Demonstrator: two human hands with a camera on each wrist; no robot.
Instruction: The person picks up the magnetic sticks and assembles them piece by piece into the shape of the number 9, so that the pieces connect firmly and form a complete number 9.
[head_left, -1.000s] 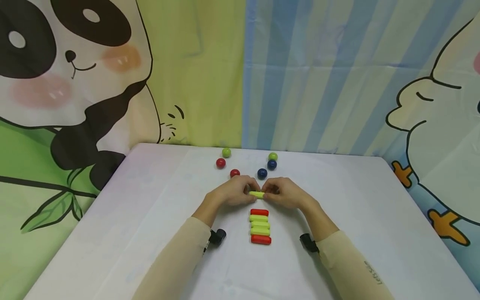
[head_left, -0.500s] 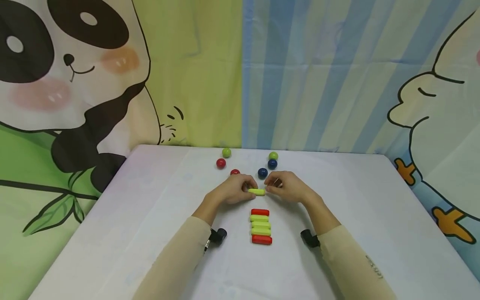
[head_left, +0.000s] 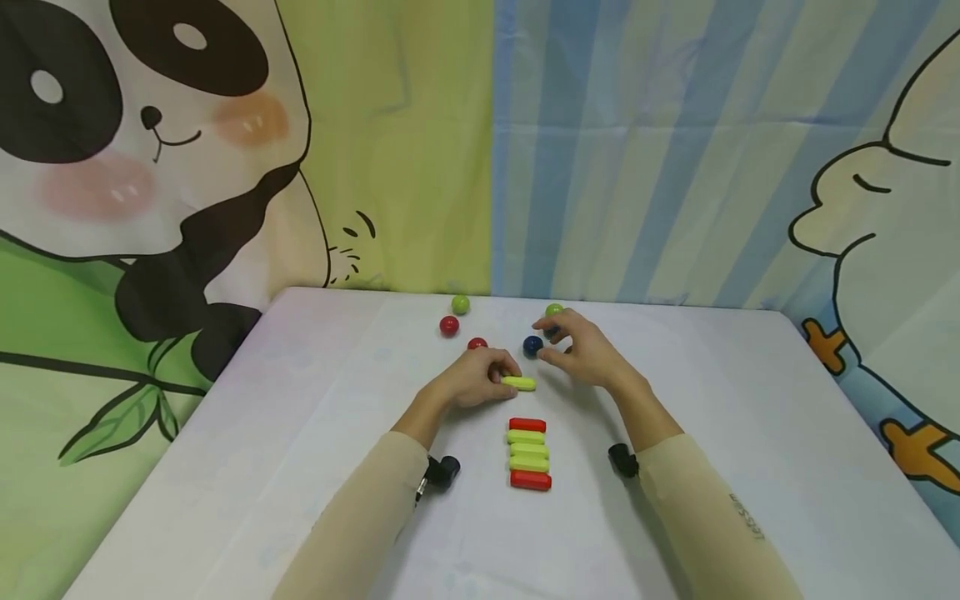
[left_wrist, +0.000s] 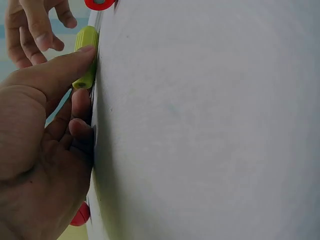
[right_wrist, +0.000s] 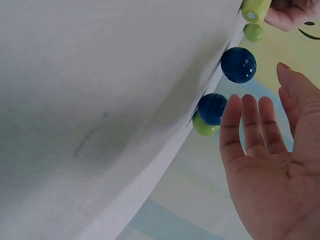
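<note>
My left hand (head_left: 474, 377) pinches a yellow-green magnetic rod (head_left: 525, 384) between thumb and fingers, low over the white table. In the left wrist view the thumb lies along that ribbed rod (left_wrist: 86, 60). Off to its right, my right hand (head_left: 588, 357) has parted fingers and holds nothing. Its thumb and fingers reach around a near blue ball (head_left: 532, 347), close to it; whether they touch it I cannot tell. A second blue ball (right_wrist: 212, 109) and a green ball (right_wrist: 205, 126) lie beyond, partly hidden by the right fingers in the head view.
Toward me lies a column of rods: a red rod (head_left: 527, 425), several yellow-green rods (head_left: 529, 451), then another red rod (head_left: 530, 480). Behind the left hand are two red balls (head_left: 449, 326) and a green ball (head_left: 461, 304). A printed curtain (head_left: 600, 167) backs the table (head_left: 360, 400).
My right hand has left the yellow-green rod's right end and moved away and to the right, to the blue balls. The left hand keeps its pinch on the rod, nearly still.
</note>
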